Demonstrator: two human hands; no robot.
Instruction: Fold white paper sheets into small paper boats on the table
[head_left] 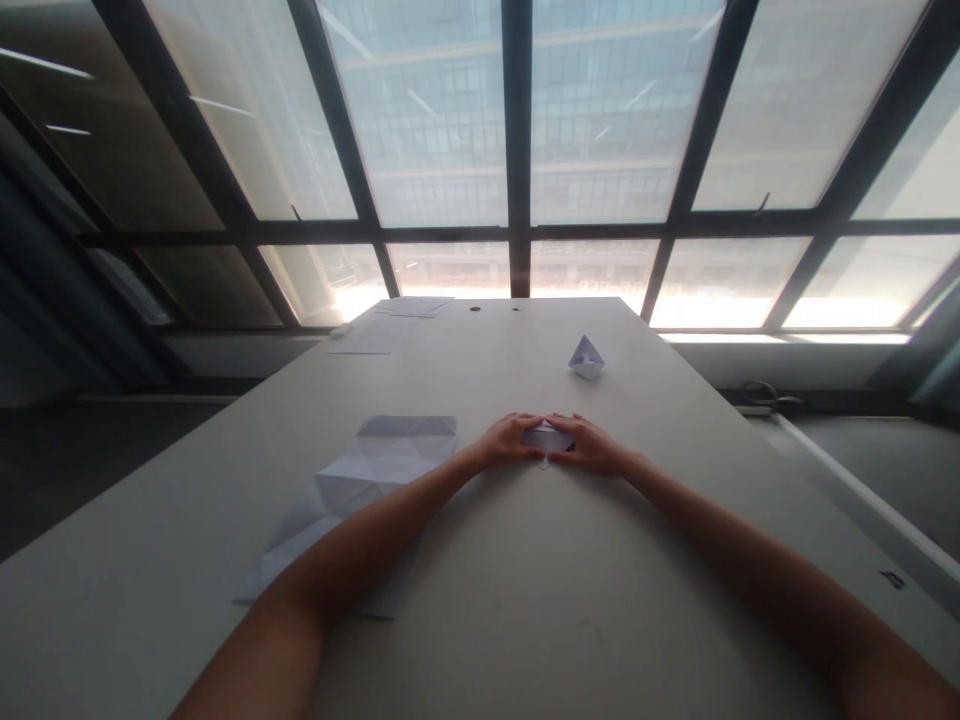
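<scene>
Between my two hands, at the middle of the white table (480, 640), is a small folded piece of white paper (547, 437). My left hand (510, 440) grips its left side, fingers at the far edge and thumb at the near edge. On the other side my right hand (589, 444) holds it the same way. The fingers cover both ends of the paper, so its full shape is hidden. Beyond my right hand a folded paper boat (586, 358) stands on the table.
Creased, unfolded white sheets (382, 460) lie to the left, partly under my left forearm. Flat paper sheets (367, 338) rest at the table's far left corner. Large windows (442, 120) rise behind the far edge. A dark cable (765, 393) lies beyond the right edge.
</scene>
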